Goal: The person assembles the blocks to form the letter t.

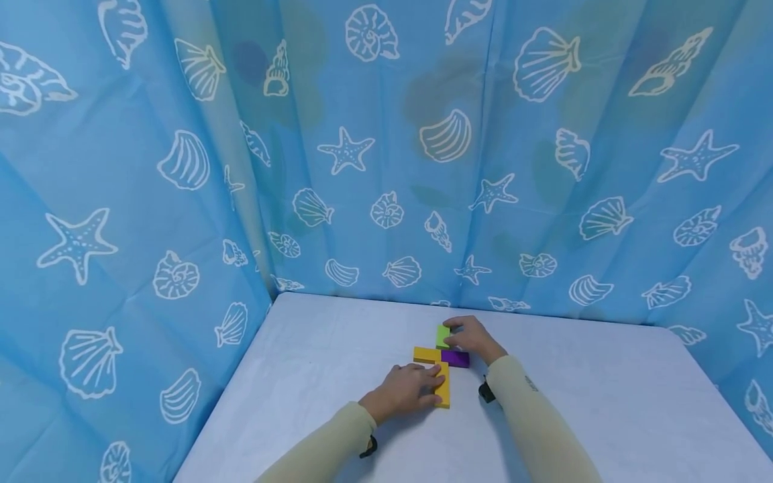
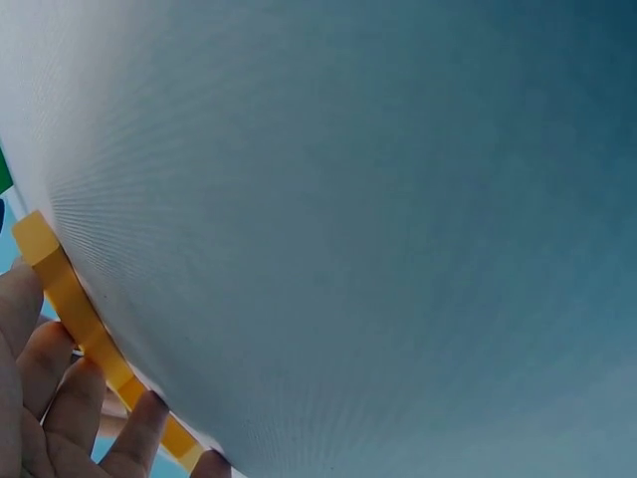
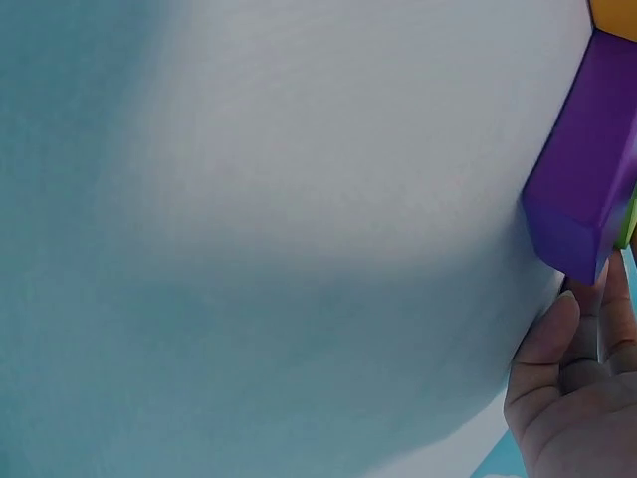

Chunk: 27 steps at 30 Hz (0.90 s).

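Observation:
Four-way contact is formed by oblong blocks in the middle of the head view. My left hand (image 1: 406,390) holds an upright-pointing yellow block (image 1: 443,396), its thumb near the close end and fingertips near the far end. That block (image 2: 85,324) also crosses the left wrist view's lower left corner beside the fingers. My right hand (image 1: 473,337) grips a lime-green block (image 1: 442,337) at its right side. A purple block (image 1: 455,359) lies just below the green one, and a second yellow block (image 1: 425,354) lies to its left. In the right wrist view the purple block (image 3: 582,149) partly hides the green.
A white cloth (image 1: 314,362) covers the table under the blocks. Behind and left of it hangs a blue curtain (image 1: 386,168) with white shell and starfish prints. Dark straps (image 1: 486,390) sit at both wrists.

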Each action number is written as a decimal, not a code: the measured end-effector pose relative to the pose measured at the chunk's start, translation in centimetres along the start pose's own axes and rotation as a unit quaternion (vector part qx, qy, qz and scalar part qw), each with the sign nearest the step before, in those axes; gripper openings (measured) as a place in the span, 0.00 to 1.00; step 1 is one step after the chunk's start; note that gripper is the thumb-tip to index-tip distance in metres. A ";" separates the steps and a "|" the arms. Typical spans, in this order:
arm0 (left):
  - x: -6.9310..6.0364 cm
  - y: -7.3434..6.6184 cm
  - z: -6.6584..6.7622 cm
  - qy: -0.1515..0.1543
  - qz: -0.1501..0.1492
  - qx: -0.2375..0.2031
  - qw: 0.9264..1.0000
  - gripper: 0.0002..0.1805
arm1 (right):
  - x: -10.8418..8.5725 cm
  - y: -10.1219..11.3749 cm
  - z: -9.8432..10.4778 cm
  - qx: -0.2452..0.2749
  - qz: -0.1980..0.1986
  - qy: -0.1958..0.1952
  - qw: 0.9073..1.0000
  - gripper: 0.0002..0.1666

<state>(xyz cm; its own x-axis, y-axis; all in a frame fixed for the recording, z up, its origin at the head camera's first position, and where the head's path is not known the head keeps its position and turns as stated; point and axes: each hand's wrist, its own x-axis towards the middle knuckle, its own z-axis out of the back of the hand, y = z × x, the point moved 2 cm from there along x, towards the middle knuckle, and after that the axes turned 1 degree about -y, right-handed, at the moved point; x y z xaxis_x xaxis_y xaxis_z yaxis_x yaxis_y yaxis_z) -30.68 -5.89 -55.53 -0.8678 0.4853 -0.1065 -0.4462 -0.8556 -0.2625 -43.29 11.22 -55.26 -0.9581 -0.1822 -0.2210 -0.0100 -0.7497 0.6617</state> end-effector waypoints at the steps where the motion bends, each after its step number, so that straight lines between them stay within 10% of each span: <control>1: 0.0 0.0 0.0 0.000 0.000 0.000 1.000 0.28 | 0.0 0.0 0.0 0.002 0.002 0.000 1.000 0.27; 27: -0.1 -0.2 0.4 0.008 0.001 -0.010 1.000 0.28 | -0.4 0.1 -0.2 0.029 -0.001 0.012 0.999 0.28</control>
<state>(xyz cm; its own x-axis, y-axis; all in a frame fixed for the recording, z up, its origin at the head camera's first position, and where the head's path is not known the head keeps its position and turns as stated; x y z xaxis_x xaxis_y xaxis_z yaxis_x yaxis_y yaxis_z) -30.57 -5.87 -55.07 -0.8652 0.4861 -0.1230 -0.4394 -0.8532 -0.2810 -42.84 11.06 -55.26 -0.9507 -0.1966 -0.2397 -0.0298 -0.7118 0.7018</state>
